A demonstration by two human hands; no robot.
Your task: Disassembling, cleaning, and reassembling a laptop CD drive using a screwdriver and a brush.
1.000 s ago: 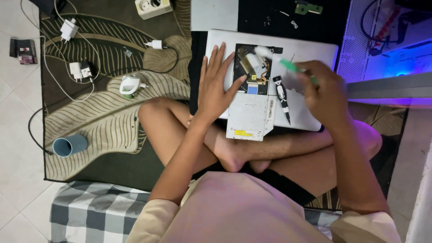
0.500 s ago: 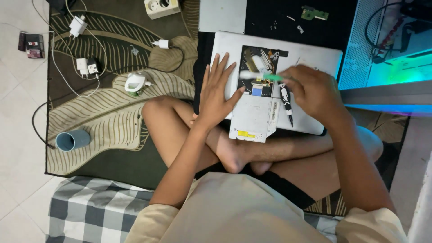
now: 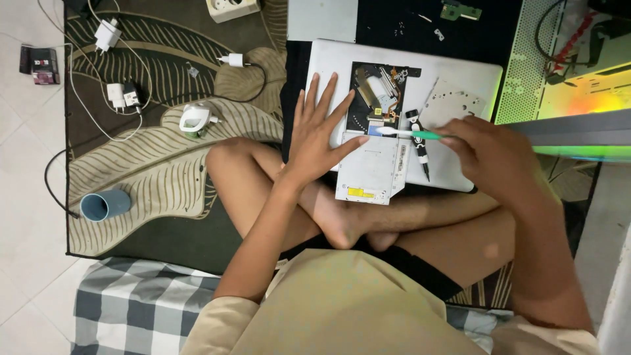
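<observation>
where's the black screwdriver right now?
Head view: the black screwdriver lies on the opened laptop base, right of the exposed drive bay, just under the green toothbrush held by the right hand.

Blue cup point(image 3: 105, 204) lying on leaf-patterned rug point(image 3: 151, 177), white chargers point(image 3: 121, 95), power strip point(image 3: 231, 8), checkered cushion point(image 3: 138, 309)

White laptop base point(image 3: 460, 72), green-handled toothbrush point(image 3: 411, 134), black-white screwdriver point(image 3: 418, 140), blue cup point(image 3: 105, 204), dark green rug point(image 3: 158, 177) with beige leaf pattern, grey-white checked cloth point(image 3: 141, 309), white chargers point(image 3: 105, 34).
</observation>
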